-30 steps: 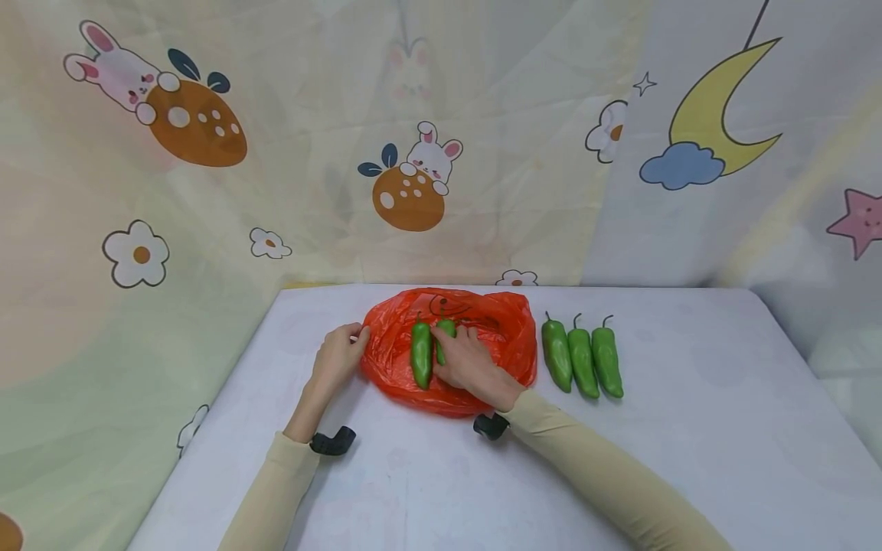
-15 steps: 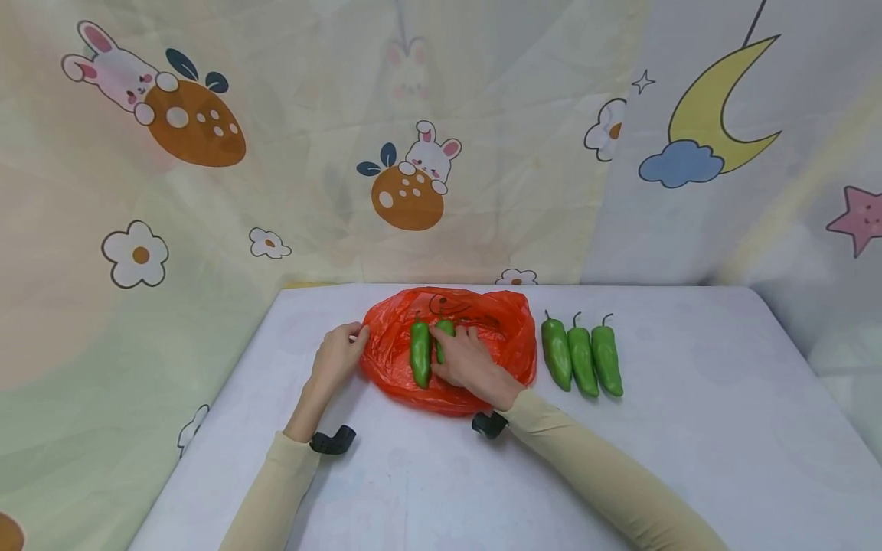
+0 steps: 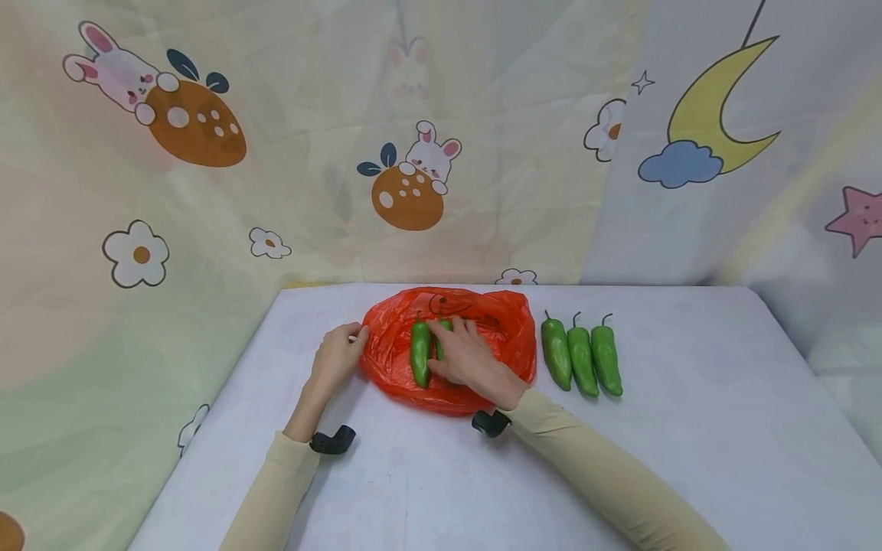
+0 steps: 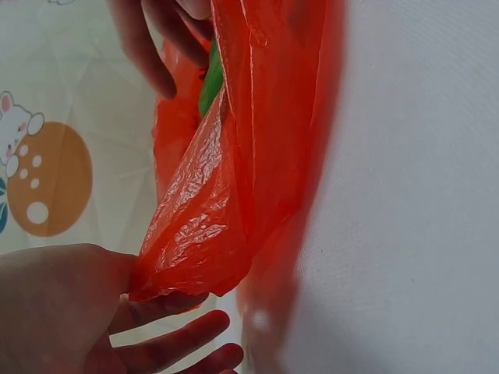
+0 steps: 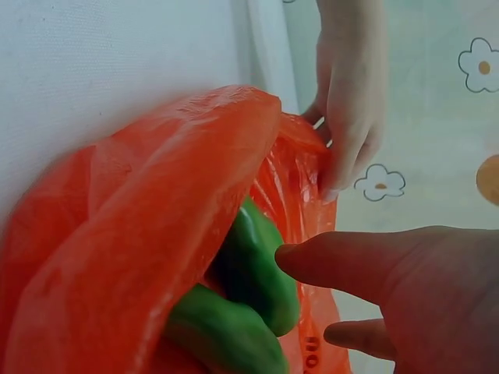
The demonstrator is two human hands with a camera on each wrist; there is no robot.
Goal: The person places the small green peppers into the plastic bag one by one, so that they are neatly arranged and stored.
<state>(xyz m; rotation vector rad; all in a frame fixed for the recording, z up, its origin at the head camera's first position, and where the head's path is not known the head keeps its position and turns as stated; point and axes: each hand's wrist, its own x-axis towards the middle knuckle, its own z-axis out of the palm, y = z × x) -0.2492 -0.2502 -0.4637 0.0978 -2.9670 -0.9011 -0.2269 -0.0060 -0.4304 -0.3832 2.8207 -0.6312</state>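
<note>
In the head view a red plastic bag (image 3: 515,333) lies spread with its mouth open. The left hand (image 3: 336,357) pinches its left edge between thumb and forefinger; in the left wrist view that pinched corner of film is pulled taut. A green pepper (image 3: 420,356) lies in the bag, stem pointing away. Close beside it, a second green pepper (image 5: 226,331) is partly covered by the right hand (image 3: 470,358) in the head view. From the right wrist, thumb and fingers are spread at the peppers, not wrapped round either one.
Right of the bag, a row of three more green peppers (image 3: 581,360) lies on the white table (image 3: 717,398). A printed curtain (image 3: 310,153) with rabbits and flowers hangs behind the table. Each wrist wears a black camera mount (image 3: 334,440).
The right hand has shifted slightly, its fingers reaching a little farther up and loosening over the second pepper. The left hand keeps its pinch on the bag edge; the row of peppers stays put.
</note>
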